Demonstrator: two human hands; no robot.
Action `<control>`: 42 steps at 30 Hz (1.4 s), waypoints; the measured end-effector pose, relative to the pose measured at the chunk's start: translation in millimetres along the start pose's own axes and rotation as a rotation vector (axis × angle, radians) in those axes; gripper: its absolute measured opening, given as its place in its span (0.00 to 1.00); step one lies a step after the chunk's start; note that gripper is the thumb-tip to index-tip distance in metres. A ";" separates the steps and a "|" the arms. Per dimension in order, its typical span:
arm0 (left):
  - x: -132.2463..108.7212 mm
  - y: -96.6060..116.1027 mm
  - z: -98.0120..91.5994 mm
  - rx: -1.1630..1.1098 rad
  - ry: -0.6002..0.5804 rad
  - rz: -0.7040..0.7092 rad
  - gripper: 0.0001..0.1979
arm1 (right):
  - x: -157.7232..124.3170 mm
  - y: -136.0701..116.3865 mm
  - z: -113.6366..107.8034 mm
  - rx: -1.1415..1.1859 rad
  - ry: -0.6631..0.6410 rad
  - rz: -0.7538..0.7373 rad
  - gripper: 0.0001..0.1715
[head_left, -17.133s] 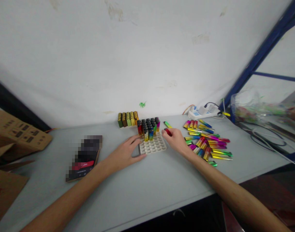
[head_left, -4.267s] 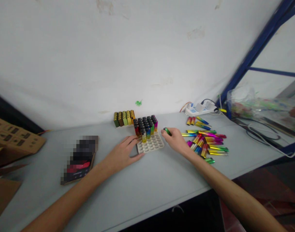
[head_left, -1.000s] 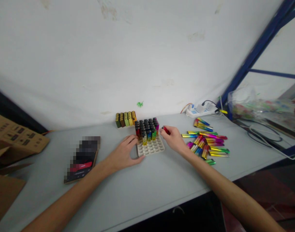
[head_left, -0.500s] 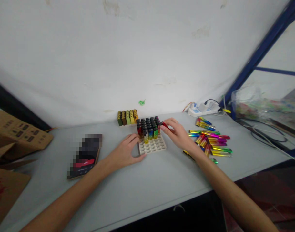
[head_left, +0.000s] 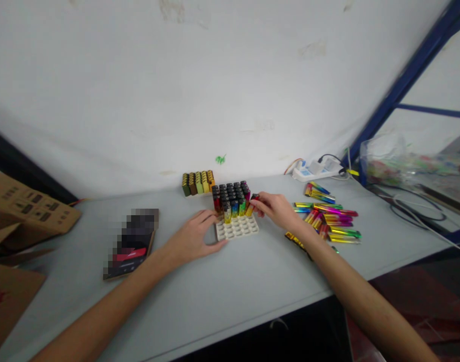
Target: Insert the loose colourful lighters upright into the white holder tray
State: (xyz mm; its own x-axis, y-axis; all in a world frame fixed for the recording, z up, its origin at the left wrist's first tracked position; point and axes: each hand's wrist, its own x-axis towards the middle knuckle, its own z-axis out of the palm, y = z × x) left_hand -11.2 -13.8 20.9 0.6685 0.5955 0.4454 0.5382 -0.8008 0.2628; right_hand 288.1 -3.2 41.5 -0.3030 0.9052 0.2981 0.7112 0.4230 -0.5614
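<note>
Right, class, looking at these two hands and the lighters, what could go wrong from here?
First, the lighter pinched in the right hand leans, so it might bump the standing lighters beside it.
Second, the left hand is at the tray's left side; a nudge there could perhaps shift it and rock the lighters it holds.
Third, the right forearm hides part of the loose pile, and might brush against it.

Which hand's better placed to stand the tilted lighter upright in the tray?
Right, most likely. The right hand already holds the tilted lighter at the right side of the tray. The left hand is at the tray's left side, with standing lighters in between.
</note>
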 end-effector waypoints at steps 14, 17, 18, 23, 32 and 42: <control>-0.9 -1.6 0.2 0.027 -0.011 0.015 0.17 | 1.9 7.4 -3.6 0.048 -0.064 -0.058 0.16; -1.2 -2.4 1.1 0.034 -0.011 0.019 0.17 | 1.9 8.6 -4.2 0.073 -0.072 -0.049 0.15; -1.4 -2.7 1.3 0.035 -0.008 0.019 0.17 | 1.7 8.1 -4.4 0.082 -0.072 -0.042 0.16; -2.3 -2.4 -0.5 0.021 -0.001 0.016 0.17 | -1.0 -2.0 -4.9 0.263 -0.076 0.021 0.23; -3.5 0.5 -4.7 0.112 0.012 0.046 0.18 | 3.8 -30.9 -11.7 0.789 -0.272 0.060 0.27; -4.0 -0.6 0.1 0.155 0.060 0.152 0.15 | 57.1 -76.9 -13.9 0.224 -0.169 -0.320 0.16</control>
State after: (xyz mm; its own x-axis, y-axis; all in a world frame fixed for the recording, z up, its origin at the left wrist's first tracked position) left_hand -14.2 -15.8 18.8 0.7189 0.4599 0.5212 0.5091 -0.8589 0.0556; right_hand 224.9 15.4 112.5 -0.5991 0.7130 0.3644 0.4146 0.6655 -0.6206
